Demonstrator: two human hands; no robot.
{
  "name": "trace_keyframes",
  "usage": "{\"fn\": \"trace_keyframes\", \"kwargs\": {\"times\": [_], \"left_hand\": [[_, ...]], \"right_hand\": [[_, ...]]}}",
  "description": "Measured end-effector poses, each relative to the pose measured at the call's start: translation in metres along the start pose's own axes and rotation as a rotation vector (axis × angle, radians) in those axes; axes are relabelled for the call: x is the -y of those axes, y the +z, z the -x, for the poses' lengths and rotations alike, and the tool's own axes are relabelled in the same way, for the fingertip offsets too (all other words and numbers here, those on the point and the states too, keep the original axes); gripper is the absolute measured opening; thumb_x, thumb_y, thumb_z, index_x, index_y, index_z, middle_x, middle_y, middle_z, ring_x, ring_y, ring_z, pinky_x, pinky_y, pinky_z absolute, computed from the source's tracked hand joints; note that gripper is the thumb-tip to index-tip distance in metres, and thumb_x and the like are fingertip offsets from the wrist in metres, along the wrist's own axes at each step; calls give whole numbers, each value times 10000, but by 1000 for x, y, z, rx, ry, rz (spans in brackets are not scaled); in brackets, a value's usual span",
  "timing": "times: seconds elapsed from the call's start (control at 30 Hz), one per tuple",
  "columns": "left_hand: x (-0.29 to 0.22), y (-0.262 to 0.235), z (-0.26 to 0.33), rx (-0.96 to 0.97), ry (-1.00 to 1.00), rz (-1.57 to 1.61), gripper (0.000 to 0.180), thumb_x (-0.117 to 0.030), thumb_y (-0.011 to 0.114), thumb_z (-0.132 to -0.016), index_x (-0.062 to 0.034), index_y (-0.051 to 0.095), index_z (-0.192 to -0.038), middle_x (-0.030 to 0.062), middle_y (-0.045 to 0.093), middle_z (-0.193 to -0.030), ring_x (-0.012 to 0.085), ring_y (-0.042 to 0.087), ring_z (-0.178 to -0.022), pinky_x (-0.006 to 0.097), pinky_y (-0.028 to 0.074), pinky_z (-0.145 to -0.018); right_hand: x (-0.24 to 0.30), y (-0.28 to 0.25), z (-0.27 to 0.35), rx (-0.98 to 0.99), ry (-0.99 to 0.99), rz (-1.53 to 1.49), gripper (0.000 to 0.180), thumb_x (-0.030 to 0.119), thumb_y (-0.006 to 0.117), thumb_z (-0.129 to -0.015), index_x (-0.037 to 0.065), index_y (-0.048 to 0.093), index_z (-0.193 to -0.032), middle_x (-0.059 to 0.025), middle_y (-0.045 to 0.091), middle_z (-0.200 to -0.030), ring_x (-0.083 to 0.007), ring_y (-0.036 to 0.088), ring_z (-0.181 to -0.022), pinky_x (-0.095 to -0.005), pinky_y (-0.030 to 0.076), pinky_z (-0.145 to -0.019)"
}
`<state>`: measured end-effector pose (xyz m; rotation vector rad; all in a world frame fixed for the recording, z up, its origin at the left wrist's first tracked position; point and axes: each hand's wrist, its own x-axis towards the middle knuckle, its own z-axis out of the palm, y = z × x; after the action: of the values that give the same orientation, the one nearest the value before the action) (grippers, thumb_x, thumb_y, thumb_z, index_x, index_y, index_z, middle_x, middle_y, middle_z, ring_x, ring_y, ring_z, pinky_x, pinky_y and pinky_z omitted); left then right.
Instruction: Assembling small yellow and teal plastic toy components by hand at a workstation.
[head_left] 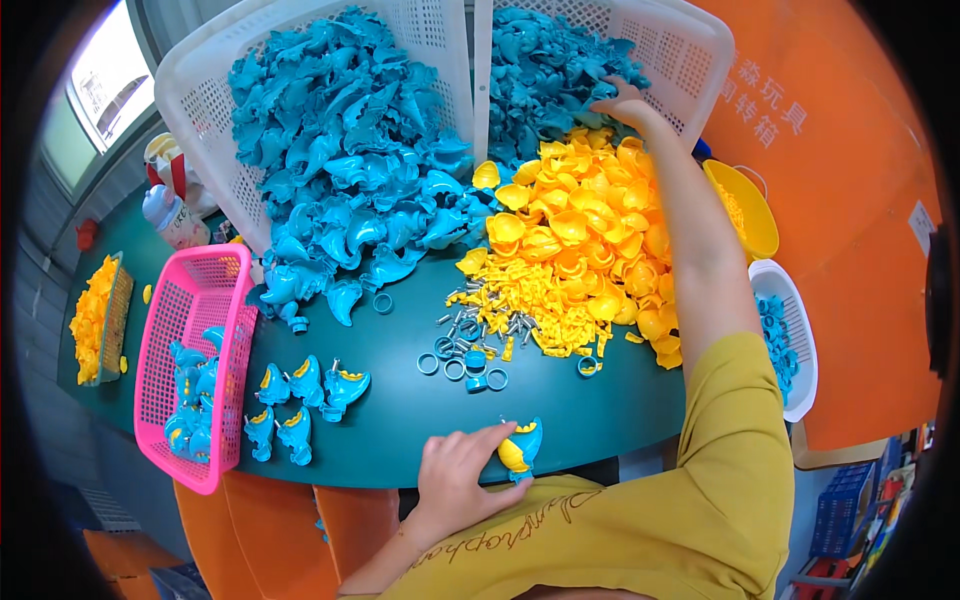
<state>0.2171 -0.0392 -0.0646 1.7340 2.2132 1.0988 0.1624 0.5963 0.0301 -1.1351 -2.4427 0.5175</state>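
1. My left hand (pixel 455 475) grips a blue-and-yellow toy part (pixel 519 450) at the bench's (pixel 400 400) near edge.
2. My right hand (pixel 622 103) reaches, fingers spread, onto blue shells (pixel 545 70) in the white basket (pixel 690 50).

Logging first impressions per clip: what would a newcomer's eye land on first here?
Two bright heaps: blue plastic shells spilling from a tipped white basket at the table's far side, and yellow shells beside them. The right hand reaches far back; the left hand holds a blue-and-yellow toy at the near edge.
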Motion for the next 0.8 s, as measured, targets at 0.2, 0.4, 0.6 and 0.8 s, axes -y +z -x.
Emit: {"fn": "trace_keyframes", "kwargs": {"times": [0.2, 0.4, 0.6, 0.8], "left_hand": [[-1, 0, 5, 0, -6, -21, 695, -402, 904, -708, -151, 681, -1316, -3, 748, -1160, 193, 651, -883, 361, 437, -804], [-1, 2, 7, 22, -18, 3, 695, -381, 903, -706, -147, 679, -1320, 8, 748, -1172, 208, 658, -912, 362, 444, -821], [1, 2, 5, -22, -11, 16, 681, -329, 906, -700, -135, 684, -1314, 24, 745, -1185, 209, 658, -928, 349, 442, -850], [0, 4, 2, 6, -26, 16, 693, -301, 910, -685, -129, 682, -1317, 31, 743, -1181, 214, 658, -931, 350, 446, -861]], "right_hand": [[12, 4, 17, -100, -122, 121, 912, 329, 881, -733, 198, 519, -1560, -198, 457, -1611, -363, 496, -1436, -433, 444, -1163], [26, -49, 90, -357, -522, 175, 864, 249, 843, -721, 204, 534, -1527, -175, 547, -1482, -377, 558, -1344, -427, 484, -1113], [59, -52, 291, -74, -666, 145, 777, 168, 798, -766, 196, 545, -1500, -156, 549, -1435, -374, 549, -1324, -444, 482, -1111], [45, -11, 398, -61, -401, 272, 834, 374, 889, -775, 236, 544, -1521, -138, 486, -1535, -380, 455, -1426, -501, 432, -1153]]}}
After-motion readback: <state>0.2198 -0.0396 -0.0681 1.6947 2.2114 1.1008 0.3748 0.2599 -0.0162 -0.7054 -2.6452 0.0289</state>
